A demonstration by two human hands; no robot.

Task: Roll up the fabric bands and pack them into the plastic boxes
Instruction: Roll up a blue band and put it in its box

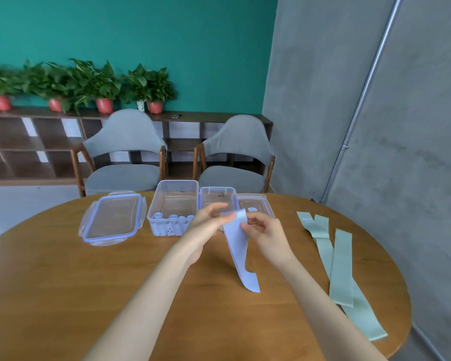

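Observation:
My left hand and my right hand both pinch the top end of a pale lilac fabric band above the table's middle. The band hangs down and its lower end curls on the wood. Behind the hands stand two clear plastic boxes. The larger box holds several rolled lilac bands along its near wall. The smaller box is partly hidden by my hands. Several flat sage-green bands lie on the right side of the table.
The round wooden table carries a blue-rimmed lid at the left and a second clear lid behind my right hand. Two grey chairs stand beyond the table. A grey wall and metal pipe run along the right.

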